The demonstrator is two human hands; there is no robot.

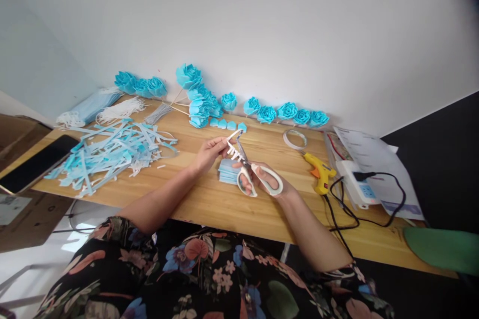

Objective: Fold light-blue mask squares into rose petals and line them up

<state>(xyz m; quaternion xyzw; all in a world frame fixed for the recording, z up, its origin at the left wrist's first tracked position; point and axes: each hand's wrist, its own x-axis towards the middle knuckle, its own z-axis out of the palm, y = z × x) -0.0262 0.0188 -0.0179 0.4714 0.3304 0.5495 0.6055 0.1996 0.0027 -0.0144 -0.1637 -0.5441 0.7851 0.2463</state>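
A narrow white strip [234, 151] with a row of short cut fringes along it is pinched between the fingertips of my left hand [209, 153]. My right hand [266, 175] grips scissors [246, 164] with white handles, fingers through the loops. The blades point up and away, right beside the strip; whether they touch it I cannot tell. Below the scissors and partly hidden by them lies a stack of light blue sheets [227, 171]. Several small blue cut pieces [232, 125] lie in a row just beyond my hands.
Blue handmade flowers [267, 114] line the wall. At left are a heap of blue strips [112, 152], white cords [120, 109] and a phone [39, 163]. At right are a tape roll [295, 139], a yellow glue gun [320, 172], a power strip [357, 185] with black cables and papers [385, 169].
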